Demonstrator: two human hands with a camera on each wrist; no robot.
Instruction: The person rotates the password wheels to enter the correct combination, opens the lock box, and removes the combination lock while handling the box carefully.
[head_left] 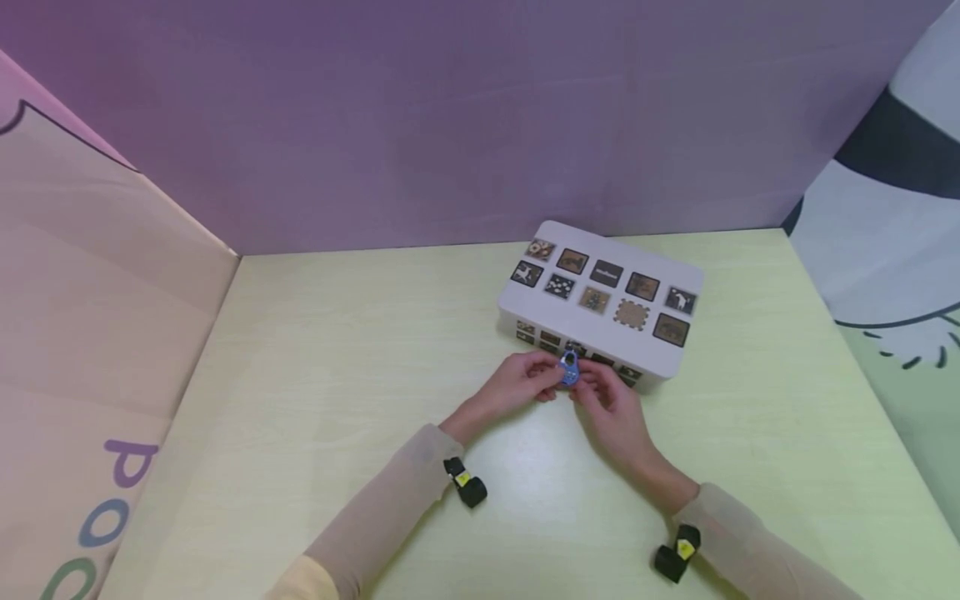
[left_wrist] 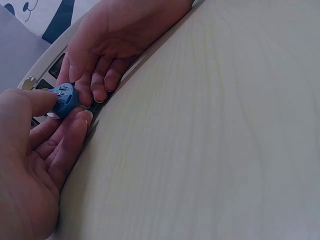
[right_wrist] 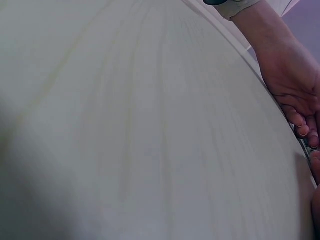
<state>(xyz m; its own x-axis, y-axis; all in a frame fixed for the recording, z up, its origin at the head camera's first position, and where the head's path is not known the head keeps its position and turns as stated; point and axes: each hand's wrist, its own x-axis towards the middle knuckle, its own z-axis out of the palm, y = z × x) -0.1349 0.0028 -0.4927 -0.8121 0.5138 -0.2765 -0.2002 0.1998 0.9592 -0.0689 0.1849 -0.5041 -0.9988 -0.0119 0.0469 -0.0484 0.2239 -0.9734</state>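
A small blue combination padlock with a shackle is in front of the box's long side. Dark markings show on its body in the left wrist view. My left hand pinches the padlock from the left, thumb on its face. From the other side my right hand holds it between thumb and curled fingers. Behind both hands lies the white box with rounded corners and small square pictures. A shiny metal piece shows beside the padlock; whether the shackle passes through anything is hidden.
The pale wooden table extends around the box and arms. A purple wall stands behind it, with printed panels at left and right. Each sleeve carries a black wrist strap with a camera.
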